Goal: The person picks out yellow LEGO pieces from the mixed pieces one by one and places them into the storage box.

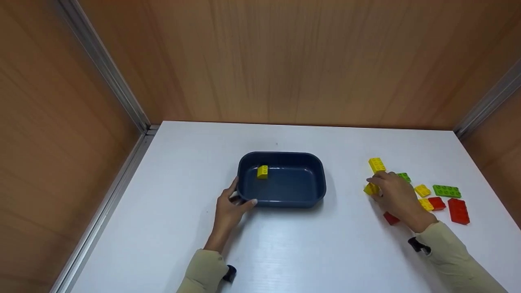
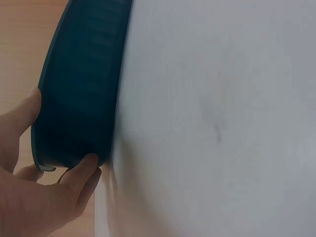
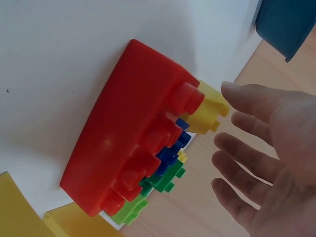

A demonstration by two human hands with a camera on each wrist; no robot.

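My left hand (image 1: 228,207) grips the left end of a dark blue rectangular tray (image 1: 281,203), thumb at its near side and fingers round the end. A small yellow building block (image 1: 262,172) lies inside, toward the left. On the right, my right hand (image 1: 397,195) reaches over loose building blocks, its fingertips right at a yellow block (image 1: 370,189). In the right wrist view, the thumb and fingers are spread apart beside that yellow block (image 3: 206,109). A large red block (image 3: 123,123) stands nearer that camera, with blue blocks (image 3: 170,153) partly hidden behind it.
Around the right hand lie another yellow block (image 1: 377,164), a green block (image 1: 447,191), a red block (image 1: 458,211) and several more. The white table (image 1: 285,252) meets wooden panels (image 1: 285,61) at the back and sides, with metal framing at the corners.
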